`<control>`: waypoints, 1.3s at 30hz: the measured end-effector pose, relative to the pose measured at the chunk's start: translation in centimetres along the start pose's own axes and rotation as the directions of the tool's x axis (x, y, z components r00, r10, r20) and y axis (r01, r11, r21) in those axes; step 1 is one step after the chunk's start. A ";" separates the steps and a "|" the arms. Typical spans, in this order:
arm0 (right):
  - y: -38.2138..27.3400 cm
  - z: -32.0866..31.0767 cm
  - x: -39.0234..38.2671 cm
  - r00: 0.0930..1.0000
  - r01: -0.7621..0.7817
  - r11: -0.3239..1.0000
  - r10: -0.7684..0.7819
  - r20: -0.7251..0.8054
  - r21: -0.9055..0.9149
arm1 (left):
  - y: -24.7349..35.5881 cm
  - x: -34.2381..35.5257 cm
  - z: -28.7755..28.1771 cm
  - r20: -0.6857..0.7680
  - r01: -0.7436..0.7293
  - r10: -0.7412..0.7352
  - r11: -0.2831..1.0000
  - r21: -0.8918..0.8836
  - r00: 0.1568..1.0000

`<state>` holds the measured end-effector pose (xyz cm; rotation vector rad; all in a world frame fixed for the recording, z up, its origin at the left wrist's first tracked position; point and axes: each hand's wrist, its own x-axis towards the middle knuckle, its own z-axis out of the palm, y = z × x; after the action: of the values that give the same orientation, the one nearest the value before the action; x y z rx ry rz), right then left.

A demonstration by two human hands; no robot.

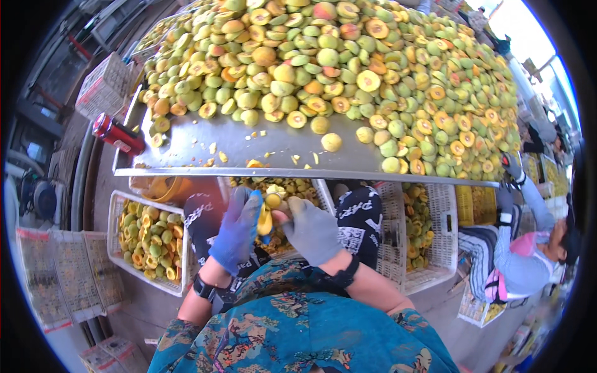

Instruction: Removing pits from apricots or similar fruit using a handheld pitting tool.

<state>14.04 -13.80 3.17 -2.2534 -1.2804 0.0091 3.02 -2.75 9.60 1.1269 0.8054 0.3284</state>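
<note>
My left hand (238, 231), in a blue glove, is closed around a yellow peach half (265, 221) above my lap. Close against it, my right hand (309, 229) in a grey glove has its thumb and fingers pinched together by the fruit. Whether a small tool sits between its fingers is hidden. Just beyond the fingertips another yellow piece of fruit (273, 198) shows. Below both hands, between my knees, stands a crate of cut peaches (305, 190). In front, a metal table (249, 140) bears a large heap of halved peaches (323, 59), many with pits showing.
A white crate of peach halves (149, 239) stands at left, another crate (435, 248) at right. A red can (118, 133) is on the table's left corner. At far right a co-worker (522, 248) sits at the table. Stacked crates (56, 273) line the left.
</note>
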 end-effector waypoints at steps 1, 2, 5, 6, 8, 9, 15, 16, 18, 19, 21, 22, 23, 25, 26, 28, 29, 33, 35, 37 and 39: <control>0.6 0.5 0.1 0.995 -0.042 0.995 0.050 0.081 -0.091 | 0.0 -0.6 0.0 0.116 0.064 -0.058 0.997 -0.047 0.992; 1.4 0.7 0.0 0.994 -0.070 0.992 0.078 0.073 -0.101 | -0.4 -1.2 0.1 0.124 0.017 -0.023 0.999 0.047 0.992; 2.9 1.4 -0.7 0.952 -0.101 0.992 0.118 0.281 -0.076 | -1.5 -1.7 -2.3 -0.047 -0.233 0.239 0.967 0.105 0.970; 3.2 1.5 -1.1 0.942 -0.064 0.998 0.059 0.331 0.004 | -1.4 -1.1 -4.6 -0.209 -0.244 0.266 0.962 0.126 0.941; 3.9 1.8 -1.4 0.924 -0.066 0.989 0.011 0.382 0.133 | -0.9 -0.2 -10.0 -0.426 -0.265 0.418 0.889 0.373 0.803; 4.2 1.9 -1.4 0.921 -0.096 0.971 0.004 0.390 0.217 | 0.5 1.0 -13.9 -0.285 -0.210 0.664 0.563 0.799 0.692; 6.6 3.2 0.5 0.842 -0.398 0.554 -0.095 0.530 0.731 | 4.0 2.5 -23.6 -0.034 0.436 0.734 -0.365 0.823 0.678; 7.2 3.4 0.8 0.803 -0.419 0.512 -0.175 0.569 0.750 | 4.6 4.6 -22.1 -0.015 0.225 0.681 -0.220 0.949 0.732; 7.8 3.8 0.6 0.827 -0.426 0.394 -0.195 0.527 0.814 | 4.5 10.9 -16.5 0.316 -0.284 0.597 -0.150 0.947 0.738; 8.1 4.2 0.8 0.775 -0.476 0.397 -0.232 0.588 0.785 | 4.0 13.5 -13.0 0.384 -0.482 0.531 0.053 0.875 0.755; 8.6 4.8 0.6 0.774 -0.437 0.500 -0.215 0.596 0.748 | 3.1 17.3 -6.0 0.469 -0.535 0.298 0.200 0.821 0.831; 8.7 5.2 0.4 0.794 -0.401 0.603 -0.147 0.590 0.690 | 2.5 19.9 -2.2 0.511 -0.546 0.215 0.166 0.821 0.832; 8.8 5.6 0.4 0.804 -0.373 0.714 -0.069 0.591 0.592 | 1.5 21.6 1.3 0.614 -0.640 0.181 0.247 0.728 0.768; 9.1 6.4 0.4 0.782 -0.385 0.736 -0.061 0.621 0.557 | 0.7 25.2 7.2 0.787 -0.784 0.060 -0.071 0.617 0.614; 9.1 6.6 0.6 0.774 -0.377 0.755 -0.061 0.630 0.536 | -0.1 26.6 9.4 0.818 -0.800 0.015 -0.198 0.566 0.575; 9.3 7.1 0.9 0.786 -0.399 0.715 -0.055 0.615 0.574 | -1.7 28.8 11.6 0.715 -0.721 -0.095 -0.111 0.684 0.693; 9.4 7.3 1.0 0.814 -0.368 0.725 -0.051 0.578 0.583 | -2.2 29.9 12.1 0.675 -0.690 -0.166 -0.062 0.721 0.719; 9.6 7.6 0.9 0.753 -0.337 0.766 -0.130 0.645 0.547 | -4.3 31.7 10.1 0.616 -0.622 -0.112 -0.246 0.743 0.780; 9.6 7.7 0.6 0.772 -0.325 0.780 -0.108 0.627 0.535 | -4.7 31.3 8.3 0.570 -0.578 -0.103 -0.215 0.787 0.815; 9.5 7.6 0.5 0.787 -0.309 0.770 -0.122 0.604 0.558 | -4.6 30.3 6.8 0.609 -0.599 -0.049 -0.262 0.757 0.792; 9.5 7.4 0.5 0.828 -0.267 0.820 -0.074 0.555 0.507 | -3.7 28.9 5.6 0.649 -0.627 0.002 -0.256 0.736 0.761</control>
<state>19.93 -13.83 -7.39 -1.8200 -1.2011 1.0304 26.16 9.60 -4.31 2.9574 0.0676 -0.2664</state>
